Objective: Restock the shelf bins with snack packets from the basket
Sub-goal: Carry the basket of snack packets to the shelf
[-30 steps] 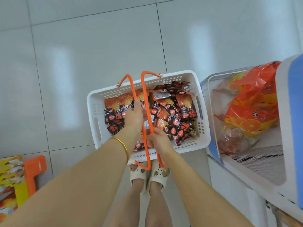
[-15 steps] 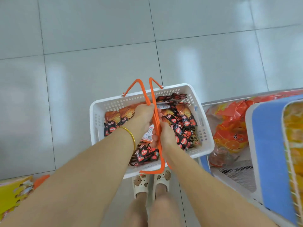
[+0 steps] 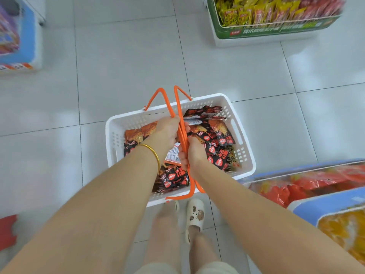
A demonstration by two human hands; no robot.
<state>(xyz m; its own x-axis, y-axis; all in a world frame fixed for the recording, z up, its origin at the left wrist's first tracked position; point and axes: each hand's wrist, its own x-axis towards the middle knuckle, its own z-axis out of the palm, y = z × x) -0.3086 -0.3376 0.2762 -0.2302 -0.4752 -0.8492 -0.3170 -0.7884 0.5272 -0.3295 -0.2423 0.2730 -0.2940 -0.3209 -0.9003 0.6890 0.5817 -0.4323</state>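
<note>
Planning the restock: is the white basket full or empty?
Partly full: snack packets lie heaped across the basket, its white walls showing above them.

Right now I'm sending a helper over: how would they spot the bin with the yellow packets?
Look past the white basket across the tiled floor, far right. The bin there has a green front with white lettering; the other bins are blue-edged.

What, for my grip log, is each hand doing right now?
Left hand: closed round the orange handles of the basket.
Right hand: closed round the same handles, nearer the body.
</note>
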